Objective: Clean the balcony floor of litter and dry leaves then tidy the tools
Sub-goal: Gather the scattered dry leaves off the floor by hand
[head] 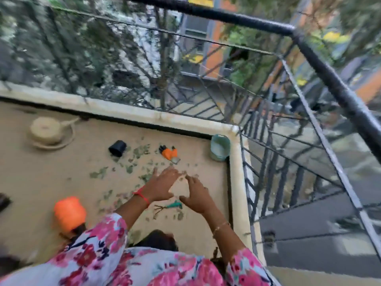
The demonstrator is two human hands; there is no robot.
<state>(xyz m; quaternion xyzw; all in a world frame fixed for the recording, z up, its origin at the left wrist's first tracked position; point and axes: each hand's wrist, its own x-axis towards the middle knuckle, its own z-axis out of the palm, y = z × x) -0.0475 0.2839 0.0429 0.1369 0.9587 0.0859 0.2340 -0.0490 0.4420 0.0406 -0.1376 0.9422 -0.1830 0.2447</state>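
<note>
— 2 hands out over the balcony floor (pixel 51 182). Which step, going by this?

— Looks like gathering the dry leaves (pixel 132 159), and barely begun. Plenty scattered from the black pot (pixel 117 148) down to the hand rake (pixel 168 206), with more nearer the feet. Too blurred to tell leaf from litter.

— And the left hand (pixel 160 186)?

— Reaches forward with fingers (pixel 169 172) straight and spread wide, thumb out. Holds nothing. Hangs over the leaves; touching them or not, cannot tell.

— Right hand (pixel 196 196)?

— Much the same: just beside the left, fingers (pixel 190 179) extended and loosely apart, tips almost meeting the left's. Empty as well.

— Tools?

— Hand rake flat on the floor below both wrists, untouched. Orange pot (pixel 69 213) off to the left near the sleeve. Teal bucket (pixel 219 147) tucked into the corner by the railing (pixel 340 79), with an orange-and-black item (pixel 169 153) near it, too blurred to name.

— So what next?

— Probably calls for lowering both palms and drawing the leaves into 1 heap, or else taking up the rake for that. Then needs a cupped 2-handed scoop to lift the heap, likely towards the bucket.
</note>
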